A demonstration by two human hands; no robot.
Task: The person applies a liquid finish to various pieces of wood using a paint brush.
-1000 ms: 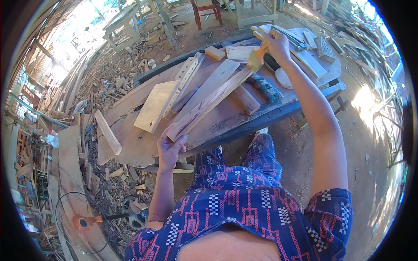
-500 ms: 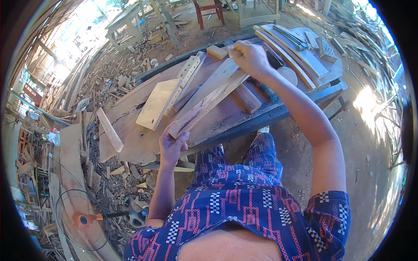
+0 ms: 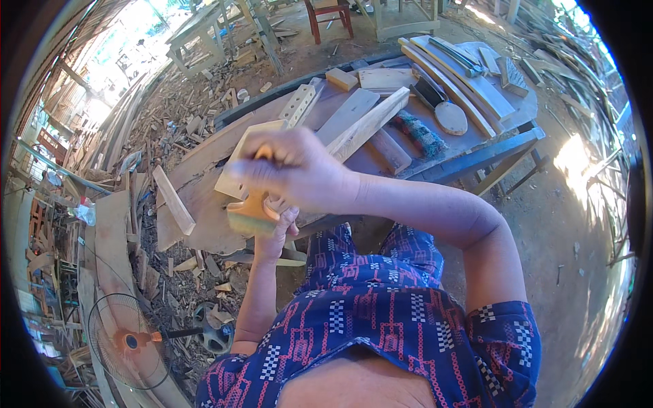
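Workbench: a wooden bench top [image 3: 204, 224] strewn with cut timber in an open-air woodshop, seen from above the worker's head.
Hidden: the right hand [image 3: 296, 170], raised close to the camera and blurred, covers the near end of the long plank [image 3: 367, 126] and most of the bench's middle.
Hard to make out: the left hand [image 3: 277, 234] shows only its back and knuckles below the right; what it grips is out of sight, so I cannot tell whether its fingers are closed on wood or simply resting.
Cut off: the person's lower body and the bench's near legs are lost behind the patterned blue-and-red shirt [image 3: 381, 326].
Right hand: fingers curled tight round the yellow handle of a paintbrush [image 3: 253, 207], bristles pointing down and near, just above the left hand.
Right arm: bent sharply at the elbow, the forearm running from the right side in toward the bench's near edge.
Left arm: straight, reaching up from the lower edge to the bench's near edge.
Brush position: over the near left part of the bench, in front of a pale flat board [image 3: 235, 170].
Surroundings: an oval wooden paddle [image 3: 451, 117] and curved slats lie at the far right; a floor fan [image 3: 126, 340] stands near left among offcuts.
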